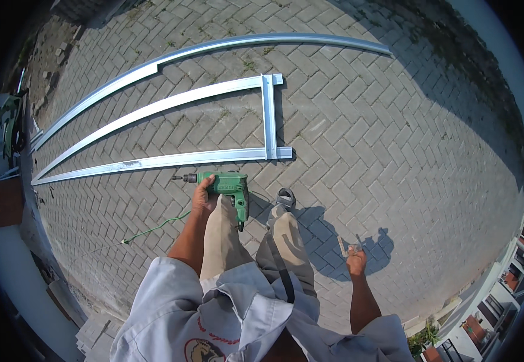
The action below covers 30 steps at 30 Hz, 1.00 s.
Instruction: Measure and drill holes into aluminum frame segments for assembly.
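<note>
My left hand [202,196] is closed around the body of a green corded power drill [230,183]. The drill lies level in front of my left leg, its chuck and short bit aimed left. Out to the right, my right hand [356,263] is closed on a small angled tan and greyish piece [342,245], too small to name for sure. Ahead of the drill, a bright metal crosspiece [268,114] lies across the right ends of two long metal channels, the far channel [171,102] and the near channel [171,160].
Beyond these lies another long metal profile [262,38]. Grey herringbone pavers [370,139] cover the ground. A green cord with a plug [124,241] trails left of my leg. My shoe [285,198] stands near the frame. At the far left is a green machine [13,123].
</note>
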Motion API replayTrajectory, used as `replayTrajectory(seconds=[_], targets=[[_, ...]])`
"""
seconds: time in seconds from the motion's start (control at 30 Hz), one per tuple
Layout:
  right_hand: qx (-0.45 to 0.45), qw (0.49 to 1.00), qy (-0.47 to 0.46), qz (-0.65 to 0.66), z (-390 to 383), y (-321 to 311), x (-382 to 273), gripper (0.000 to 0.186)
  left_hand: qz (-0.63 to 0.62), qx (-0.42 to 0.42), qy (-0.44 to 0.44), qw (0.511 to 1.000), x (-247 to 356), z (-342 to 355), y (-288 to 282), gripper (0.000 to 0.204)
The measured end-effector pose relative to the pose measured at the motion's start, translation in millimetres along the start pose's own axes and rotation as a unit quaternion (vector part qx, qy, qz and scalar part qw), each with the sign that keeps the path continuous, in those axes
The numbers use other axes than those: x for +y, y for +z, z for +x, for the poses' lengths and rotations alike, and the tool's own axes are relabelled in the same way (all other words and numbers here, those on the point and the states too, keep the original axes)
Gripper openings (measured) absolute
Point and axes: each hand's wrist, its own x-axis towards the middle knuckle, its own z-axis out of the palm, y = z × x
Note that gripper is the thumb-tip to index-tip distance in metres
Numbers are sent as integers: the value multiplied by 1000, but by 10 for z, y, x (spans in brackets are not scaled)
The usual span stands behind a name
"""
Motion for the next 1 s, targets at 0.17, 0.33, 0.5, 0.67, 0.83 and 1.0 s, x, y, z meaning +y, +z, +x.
replayTrajectory(seconds=[0.17, 0.33, 0.5, 0.67, 0.83, 1.0], targets=[[-21, 997, -72, -32, 418, -486, -189, 21, -97, 68, 115, 986, 570, -936, -146, 20], [-23, 996, -75, 35, 1033, -996, -413, 23, -36, 101, 232, 967, 1583, -2167, -712, 25], [31, 974, -187, -126, 1472, -1052, -1445, 24, 315, 265, 256, 875, 2457, -4015, -949, 44], [-93, 958, -244, -121, 1380, -597, -3070, 24, 595, 434, 189, 650, 2455, -5496, -1452, 75], [-73, 878, -465, -88, 1254, 230, -4256, 19, 444, 468, 177, 743, 1979, -6243, -2260, 63], [-61, 856, -510, -60, 1311, 1013, -5029, 19, 227, 450, 206, 839, 1530, -6172, -3071, 50]])
